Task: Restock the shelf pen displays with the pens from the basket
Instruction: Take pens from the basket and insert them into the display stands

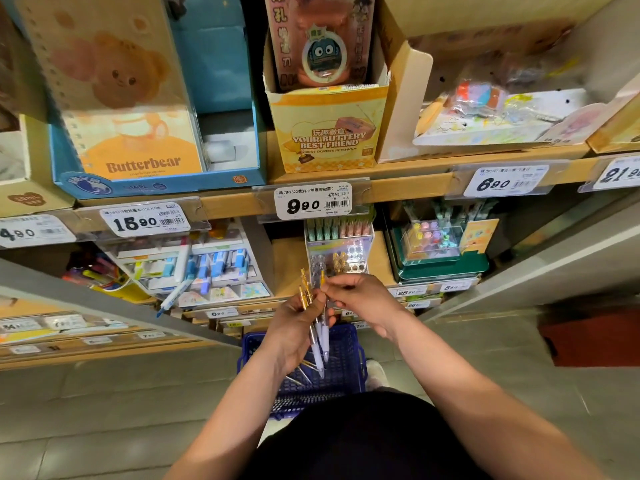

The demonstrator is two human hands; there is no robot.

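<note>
**Holding a bunch of pens at a stationery shelf**

Head-cam view, looking down on 2 bare hands. The left hand [292, 329] is curled round a bunch of pens [320, 344]. There are approx 4, exact no. hard to tell, w/ gold tops pointing up toward the shelf & clear barrels running down past the palm. The right hand [363, 299] is just right of the left hand & touches the bunch. It pinches one pen [322, 279] near its gold top btwn thumb & forefinger, other fingers loosely curled. That pen's lower barrel lies among the others in the left grip.

Directly below both hands is 1 blue basket [349, 344], w/ approx 3 loose pens [304, 374] in it, under the left wrist. Just beyond the right hand's fingertips, 1 clear pen display [346, 252] stands on the lower shelf [381, 268]. It has rows of round holes & a few gold-topped pens in it, count unclear.

Above the hands, the upper shelf edge [408, 188] carries 5 price labels [313, 202]. The one straight above the hands reads 9.90. Left of it are 15.90 & 4.90. Right of it are 6.90 & 1 cut off by the frame.
</note>
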